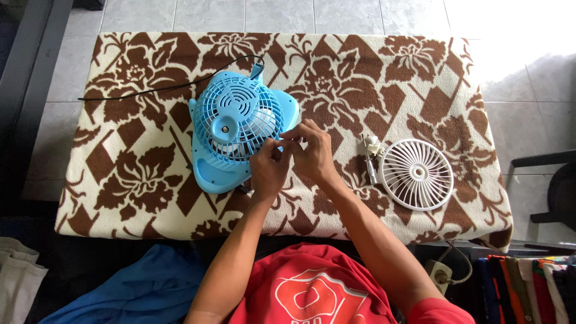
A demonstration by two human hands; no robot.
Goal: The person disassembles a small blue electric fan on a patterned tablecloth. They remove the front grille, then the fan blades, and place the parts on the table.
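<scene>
Here, a small blue desk fan [237, 129] is laid on its back on a brown-and-cream floral cloth [420, 72], grille upward, so its rim can be reached. The rim's right edge is pinched by the left hand [269, 170] and right hand [312, 153], fingertips pressed together. A detached white grille [417, 174] and small parts [372, 153] are set aside, well apart.

no packages, labels, signs or screens in view
</scene>
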